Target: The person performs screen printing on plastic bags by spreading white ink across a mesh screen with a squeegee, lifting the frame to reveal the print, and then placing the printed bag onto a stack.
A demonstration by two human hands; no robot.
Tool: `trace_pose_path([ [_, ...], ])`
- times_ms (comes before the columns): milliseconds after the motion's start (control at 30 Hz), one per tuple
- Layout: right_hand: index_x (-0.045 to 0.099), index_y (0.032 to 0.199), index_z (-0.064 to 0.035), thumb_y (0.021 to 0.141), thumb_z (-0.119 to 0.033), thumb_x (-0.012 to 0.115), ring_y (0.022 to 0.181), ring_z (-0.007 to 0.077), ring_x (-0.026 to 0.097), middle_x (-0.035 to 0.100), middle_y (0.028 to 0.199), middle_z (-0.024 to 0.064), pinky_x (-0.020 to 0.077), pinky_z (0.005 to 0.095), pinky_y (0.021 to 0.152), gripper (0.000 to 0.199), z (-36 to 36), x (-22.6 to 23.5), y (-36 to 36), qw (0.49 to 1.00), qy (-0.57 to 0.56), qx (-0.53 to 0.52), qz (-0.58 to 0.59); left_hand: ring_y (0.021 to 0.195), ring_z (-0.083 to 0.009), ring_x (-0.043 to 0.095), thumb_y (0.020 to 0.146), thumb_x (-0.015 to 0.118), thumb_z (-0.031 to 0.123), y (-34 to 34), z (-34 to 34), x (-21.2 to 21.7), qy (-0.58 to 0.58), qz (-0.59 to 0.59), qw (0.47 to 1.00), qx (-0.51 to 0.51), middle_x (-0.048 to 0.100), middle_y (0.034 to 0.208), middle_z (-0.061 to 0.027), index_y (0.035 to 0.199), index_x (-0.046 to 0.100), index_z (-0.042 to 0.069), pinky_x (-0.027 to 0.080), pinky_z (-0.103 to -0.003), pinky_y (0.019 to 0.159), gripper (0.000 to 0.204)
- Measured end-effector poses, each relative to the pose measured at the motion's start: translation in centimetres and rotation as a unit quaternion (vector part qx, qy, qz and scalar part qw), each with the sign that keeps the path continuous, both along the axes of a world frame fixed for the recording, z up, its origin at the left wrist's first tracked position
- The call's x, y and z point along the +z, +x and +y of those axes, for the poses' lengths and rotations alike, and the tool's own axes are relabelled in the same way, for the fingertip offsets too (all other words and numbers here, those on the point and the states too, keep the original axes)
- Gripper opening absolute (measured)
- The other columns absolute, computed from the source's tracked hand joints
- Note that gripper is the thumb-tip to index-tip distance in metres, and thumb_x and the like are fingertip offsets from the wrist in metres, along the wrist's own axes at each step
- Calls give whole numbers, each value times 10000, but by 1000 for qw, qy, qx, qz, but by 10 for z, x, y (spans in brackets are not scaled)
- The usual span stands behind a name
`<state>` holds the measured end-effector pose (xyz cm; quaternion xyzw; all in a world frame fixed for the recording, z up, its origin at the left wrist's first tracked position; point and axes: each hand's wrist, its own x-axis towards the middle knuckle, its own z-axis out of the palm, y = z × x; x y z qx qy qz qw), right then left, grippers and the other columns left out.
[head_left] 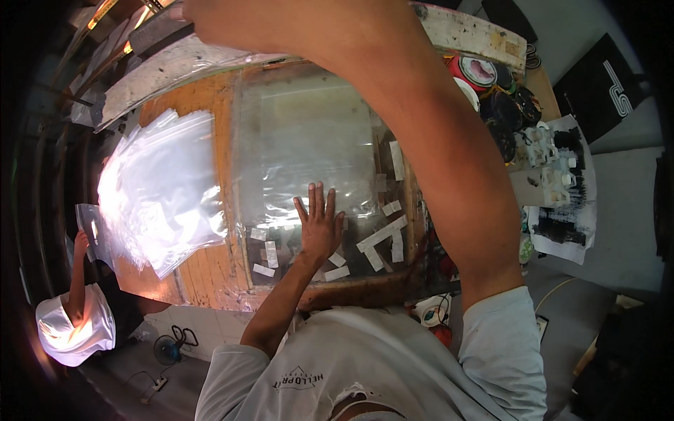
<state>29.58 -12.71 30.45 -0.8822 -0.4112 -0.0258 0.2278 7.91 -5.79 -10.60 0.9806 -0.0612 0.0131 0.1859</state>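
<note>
The left hand (321,231) lies flat with its fingers spread, thumb toward the right, on the near part of a clear plastic bag (316,133) that stretches away beyond it. The right hand (210,21) is far ahead and to the left, at a stained pale frame (484,36); its fingers are partly cut off, so I cannot tell their grip. Uneven pressure from the left hand could wrinkle or shift the bag; tape strips (382,233) right of that hand might snag it. If the right hand's hold slipped, the frame could drop. Left of the left hand, the loose bag pile (172,189) could slide. Dark lettering crosses the grey shirt (393,351) behind that hand; white lettering marks a black panel (586,98) far right.
</note>
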Motion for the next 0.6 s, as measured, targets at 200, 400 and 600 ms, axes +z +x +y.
trace_pose_path([
  [200, 692, 918, 1, 1082, -282, 463, 516, 112, 475, 531, 627, 29, 547, 352, 594, 399, 9, -5, -5, 990, -33, -107, -80, 1571, -405, 82, 1027, 537, 298, 7, -1, -1, -19, -5, 999, -36, 200, 1653, -255, 1523, 398, 7, 16, -703, 1201, 592],
  [400, 745, 1089, -53, 960, -489, 576, 894, 354, 694, 717, 853, 202, 459, 512, 868, 486, 0, -47, -35, 973, 45, -134, -181, 1559, -412, 155, 990, 601, 187, 5, 8, 55, -204, -34, 978, 8, 274, 1627, -262, 1516, 405, 9, 7, -680, 1202, 589],
  [600, 636, 1315, -88, 852, -137, 737, 871, 288, 530, 544, 874, 110, 361, 459, 829, 476, -9, -164, -143, 984, 60, -142, -87, 1371, -286, 459, 1002, 637, 292, -66, 34, 155, -826, -25, 532, 186, 472, 1476, -138, 1483, 413, 74, 364, -538, 1147, 573],
])
